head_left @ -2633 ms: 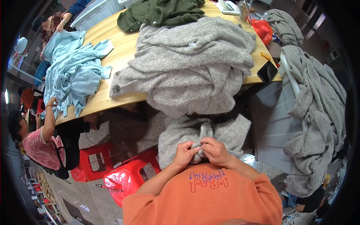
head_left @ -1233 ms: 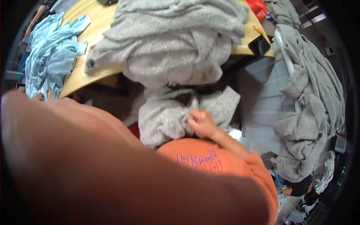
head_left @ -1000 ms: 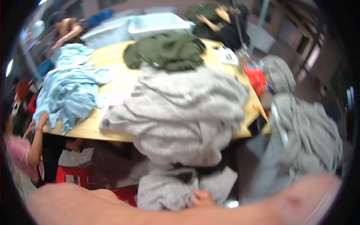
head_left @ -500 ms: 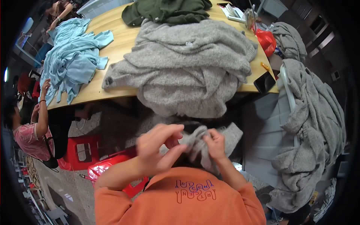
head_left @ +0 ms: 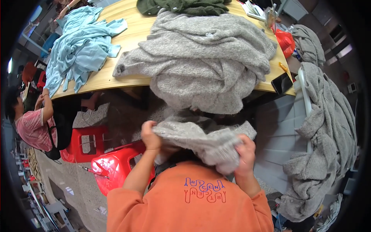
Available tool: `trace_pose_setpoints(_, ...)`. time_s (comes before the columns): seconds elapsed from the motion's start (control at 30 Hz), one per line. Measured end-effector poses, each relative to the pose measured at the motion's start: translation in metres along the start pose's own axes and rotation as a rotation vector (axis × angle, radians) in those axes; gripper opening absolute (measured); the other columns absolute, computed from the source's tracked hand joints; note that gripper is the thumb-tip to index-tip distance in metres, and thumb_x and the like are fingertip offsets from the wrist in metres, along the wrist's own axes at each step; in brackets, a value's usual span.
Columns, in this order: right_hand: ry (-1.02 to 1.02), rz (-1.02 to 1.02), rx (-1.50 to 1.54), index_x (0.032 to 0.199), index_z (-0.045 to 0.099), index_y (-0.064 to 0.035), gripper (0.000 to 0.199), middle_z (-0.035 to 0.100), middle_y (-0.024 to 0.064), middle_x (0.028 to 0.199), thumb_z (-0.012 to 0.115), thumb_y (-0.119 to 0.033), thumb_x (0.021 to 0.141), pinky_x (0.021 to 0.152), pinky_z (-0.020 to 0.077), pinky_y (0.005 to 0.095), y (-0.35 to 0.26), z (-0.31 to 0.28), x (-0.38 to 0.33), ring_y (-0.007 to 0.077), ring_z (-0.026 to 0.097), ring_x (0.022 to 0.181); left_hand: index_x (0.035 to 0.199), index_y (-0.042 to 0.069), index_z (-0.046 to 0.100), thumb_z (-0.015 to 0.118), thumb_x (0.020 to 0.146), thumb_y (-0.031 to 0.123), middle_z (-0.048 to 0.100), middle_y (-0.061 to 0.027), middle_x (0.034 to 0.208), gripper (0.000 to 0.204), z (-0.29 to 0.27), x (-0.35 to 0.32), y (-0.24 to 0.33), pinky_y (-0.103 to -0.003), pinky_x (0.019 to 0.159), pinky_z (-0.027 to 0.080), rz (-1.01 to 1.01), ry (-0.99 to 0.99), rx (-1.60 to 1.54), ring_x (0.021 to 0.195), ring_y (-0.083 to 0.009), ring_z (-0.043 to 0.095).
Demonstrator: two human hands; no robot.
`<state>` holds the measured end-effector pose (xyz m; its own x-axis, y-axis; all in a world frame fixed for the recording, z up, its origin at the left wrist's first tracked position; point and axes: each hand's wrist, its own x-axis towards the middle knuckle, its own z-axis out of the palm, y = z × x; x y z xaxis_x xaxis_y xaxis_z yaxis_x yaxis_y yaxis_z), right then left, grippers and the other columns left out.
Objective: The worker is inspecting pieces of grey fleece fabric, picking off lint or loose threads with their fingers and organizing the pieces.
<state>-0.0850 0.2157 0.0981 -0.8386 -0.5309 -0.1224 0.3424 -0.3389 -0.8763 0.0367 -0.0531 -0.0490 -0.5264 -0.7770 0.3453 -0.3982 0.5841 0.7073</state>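
Observation:
My left hand (head_left: 150, 136) and my right hand (head_left: 244, 151) both grip a grey knitted garment (head_left: 201, 137), held bunched and stretched between them just above my orange shirt. The left hand pinches one end and the right hand clasps the thicker folded end. Part of the garment hangs down behind my hands. Just beyond it, a large pile of grey knitwear (head_left: 205, 58) droops over the near edge of a wooden table (head_left: 131, 33).
Light blue garments (head_left: 81, 46) lie on the table's left end and a dark green one (head_left: 185, 5) at its far side. More grey knitwear (head_left: 328, 127) hangs on a rack at right. Two red stools (head_left: 87, 143) stand below left. A person in a striped shirt (head_left: 33, 127) sits far left.
My left arm swept up across the view and came back down. Both hands now hold the grey garment higher and spread wider than before.

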Motion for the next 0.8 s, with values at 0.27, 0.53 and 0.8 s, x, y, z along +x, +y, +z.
trace_pose_setpoints(0.27, -0.975, -0.283, 0.331, 0.078, 0.054, -0.0003, 0.018, 0.062, 0.0189, 0.07, 0.055, -0.016, 0.088, 0.051, 0.0455, 0.0348, -0.079, -0.024, -0.009, 0.0258, 0.056, 0.05, 0.092, 0.003, 0.058, 0.052, 0.079, -0.002, 0.057, -0.0028, 0.075, 0.015, -0.154, 0.043, 0.006, -0.025, 0.06, 0.048, -0.023, 0.354, -0.373, 0.065, -0.0107, 0.055)
trace_pose_setpoints(0.53, 0.015, -0.589, 0.152, 0.09, 0.058, 0.0007, 0.022, 0.061, 0.0109, 0.077, 0.052, -0.02, 0.088, 0.061, 0.0481, 0.0308, -0.121, -0.024, -0.024, 0.0172, 0.057, 0.063, 0.082, 0.007, 0.059, 0.054, 0.077, 0.019, 0.055, -0.002, 0.072, 0.014, -0.212, 0.078, 0.107, -0.027, 0.06, 0.043, -0.176, -0.697, 1.216, 0.068, -0.0142, 0.054)
trace_pose_setpoints(0.8, 0.294, -0.426, -0.788, 0.085, 0.059, 0.0009, 0.005, 0.051, -0.0041, 0.065, 0.061, -0.001, 0.081, 0.051, 0.0352, 0.0196, -0.002, -0.086, 0.034, 0.0024, 0.042, 0.058, 0.096, 0.002, 0.065, 0.067, 0.077, 0.02, 0.065, -0.0152, 0.079, 0.026, -0.018, 0.001, 0.08, -0.037, 0.069, 0.049, 0.017, -1.192, 0.035, 0.073, -0.0274, 0.063)
